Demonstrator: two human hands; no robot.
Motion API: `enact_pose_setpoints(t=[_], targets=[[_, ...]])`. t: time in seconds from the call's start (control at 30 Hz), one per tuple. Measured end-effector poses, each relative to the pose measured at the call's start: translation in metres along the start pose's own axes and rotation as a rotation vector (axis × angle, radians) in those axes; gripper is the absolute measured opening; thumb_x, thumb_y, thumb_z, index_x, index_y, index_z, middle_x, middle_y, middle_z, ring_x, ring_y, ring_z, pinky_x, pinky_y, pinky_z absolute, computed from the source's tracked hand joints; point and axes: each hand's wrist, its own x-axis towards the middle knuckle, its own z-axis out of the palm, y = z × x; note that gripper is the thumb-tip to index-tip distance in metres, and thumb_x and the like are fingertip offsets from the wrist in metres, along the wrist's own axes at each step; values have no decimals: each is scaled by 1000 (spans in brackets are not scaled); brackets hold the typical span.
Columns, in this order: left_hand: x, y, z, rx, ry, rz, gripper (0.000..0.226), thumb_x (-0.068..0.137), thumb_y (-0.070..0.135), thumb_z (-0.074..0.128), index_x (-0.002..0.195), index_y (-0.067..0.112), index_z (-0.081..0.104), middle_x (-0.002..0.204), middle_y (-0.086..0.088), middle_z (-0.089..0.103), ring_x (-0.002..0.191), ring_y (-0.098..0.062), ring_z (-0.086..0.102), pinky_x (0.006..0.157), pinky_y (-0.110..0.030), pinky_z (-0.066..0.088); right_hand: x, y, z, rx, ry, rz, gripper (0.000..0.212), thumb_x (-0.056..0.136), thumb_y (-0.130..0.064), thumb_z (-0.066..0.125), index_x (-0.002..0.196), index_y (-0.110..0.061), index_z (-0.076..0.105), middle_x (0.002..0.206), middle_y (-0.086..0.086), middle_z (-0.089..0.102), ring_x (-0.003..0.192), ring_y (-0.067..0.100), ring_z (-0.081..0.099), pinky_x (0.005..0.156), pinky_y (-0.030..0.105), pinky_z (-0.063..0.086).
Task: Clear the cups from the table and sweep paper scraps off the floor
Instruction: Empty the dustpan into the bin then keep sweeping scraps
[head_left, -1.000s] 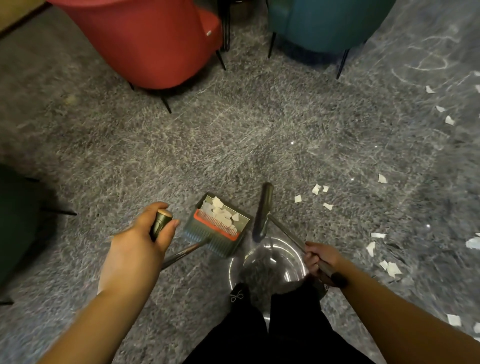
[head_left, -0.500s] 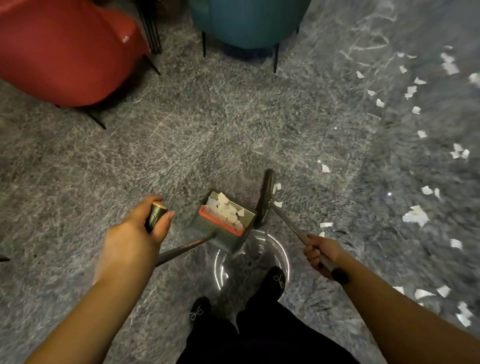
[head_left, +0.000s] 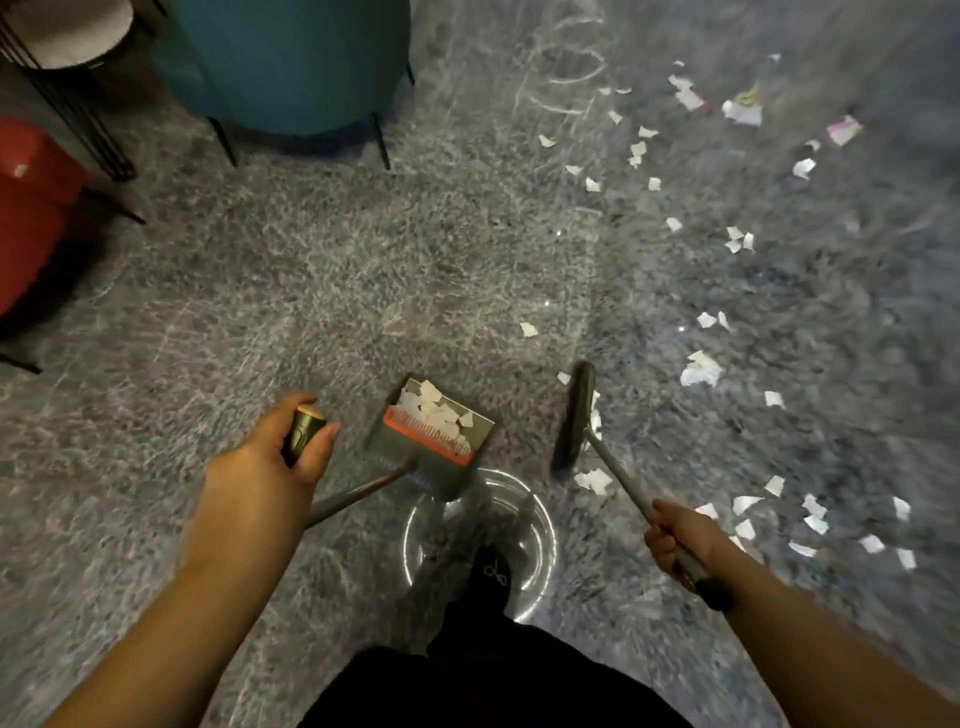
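Hands (head_left: 260, 467) (head_left: 675, 535) grip dustpan (head_left: 436, 431) & broom (head_left: 574, 415) handles; scraps (head_left: 701, 366) blurred, floor (head_left: 363, 270) smeared.

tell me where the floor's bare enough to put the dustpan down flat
Bare floor lies ahead and left: between the dustpan, the teal chair and the red chair. To the right of the broom head it is crowded with paper scraps.

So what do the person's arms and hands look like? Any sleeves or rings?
Both forearms are bare, with no sleeves showing. The left hand and the right hand wear no gloves, and no rings, watch or bracelet are visible.
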Motion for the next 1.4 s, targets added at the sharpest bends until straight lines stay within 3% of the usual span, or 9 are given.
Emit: enact_pose_setpoints(t=[0.17,0.3,0.4,0.5,0.6,0.73,0.93,1.2,1.4], targets=[[19,27,14,-32,-29,62,34,90,42,60,123,38,56,66,18,52,53,-7,52,46,-22,38,-2,-5,-34,68,67,-70,25,103,-9,25,82,-14,37,60,3,30,24,6,30,29,11,25],[37,42,18,-45,-26,116,31,90,40,61,121,35,57,67,8,54,53,-11,53,49,-23,39,-8,-11,-35,171,27,-96,24,101,-3,23,86,-15,38,65,3,29,25,6,32,29,12,28],[53,51,19,-39,-68,137,33,90,45,59,122,41,54,72,4,59,50,-19,57,47,-28,45,-11,-14,-26,237,-36,-90,24,100,-2,25,101,-19,42,64,4,29,27,6,33,29,13,28],[69,56,16,-29,-115,180,35,88,53,54,122,46,50,69,13,59,44,-15,56,38,-26,41,-12,-22,-5,218,-72,-95,28,101,-6,30,119,-26,39,63,3,30,29,6,32,30,12,26],[92,58,12,-108,-160,152,44,76,64,48,118,50,51,76,13,60,53,-18,60,48,-37,53,-12,-39,24,173,-93,-101,36,101,-6,32,128,-28,40,59,1,31,31,5,31,31,12,24],[131,55,7,-133,-216,103,36,77,59,54,113,56,52,80,17,57,62,-19,61,54,-44,57,-3,-68,70,86,-93,-111,44,99,-3,34,137,-26,38,59,2,32,31,5,30,31,12,23],[178,47,2,-16,-255,205,37,85,45,63,122,41,57,75,26,52,63,7,51,53,-14,40,18,-103,120,51,-134,-46,53,98,-1,29,144,-27,32,59,2,31,30,5,30,32,10,23],[214,54,4,31,-309,244,40,86,34,70,125,35,60,90,7,70,62,12,47,58,-9,40,35,-142,146,77,-179,18,46,100,-4,29,141,-25,34,55,0,32,29,4,30,31,7,23],[219,85,19,14,-286,234,38,82,47,63,120,43,59,72,31,53,60,14,53,55,-9,40,49,-164,119,146,-161,50,46,102,-9,30,146,-25,30,49,-1,33,25,4,29,30,5,24]])
